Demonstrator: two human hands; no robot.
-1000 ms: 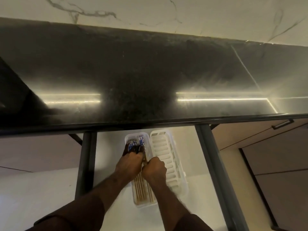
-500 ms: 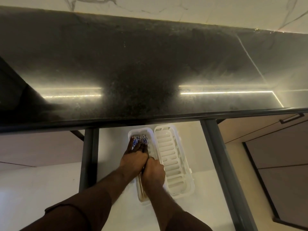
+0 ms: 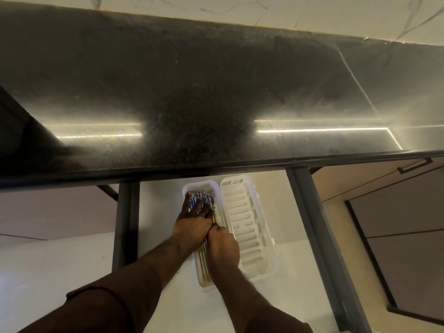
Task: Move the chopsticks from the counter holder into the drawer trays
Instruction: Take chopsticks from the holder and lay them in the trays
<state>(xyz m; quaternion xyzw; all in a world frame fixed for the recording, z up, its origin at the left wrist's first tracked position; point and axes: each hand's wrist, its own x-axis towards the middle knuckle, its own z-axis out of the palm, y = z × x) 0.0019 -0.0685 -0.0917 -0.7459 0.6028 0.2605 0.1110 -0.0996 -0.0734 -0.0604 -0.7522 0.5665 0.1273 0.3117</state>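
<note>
The dark stone bench (image 3: 192, 92) fills the upper view, its front edge overhanging an open white drawer (image 3: 163, 236). Two white trays sit side by side in the drawer – the right tray (image 3: 249, 227) slotted and bare, the left tray (image 3: 189, 188) holding the chopsticks (image 3: 204, 258), blue-patterned ends toward the bench edge. The left hand (image 3: 192, 227) lies flat, its grip spread over those ends; the right hand (image 3: 222, 246) rests on the sticks' middle – fingers bent, grip unclear.
</note>
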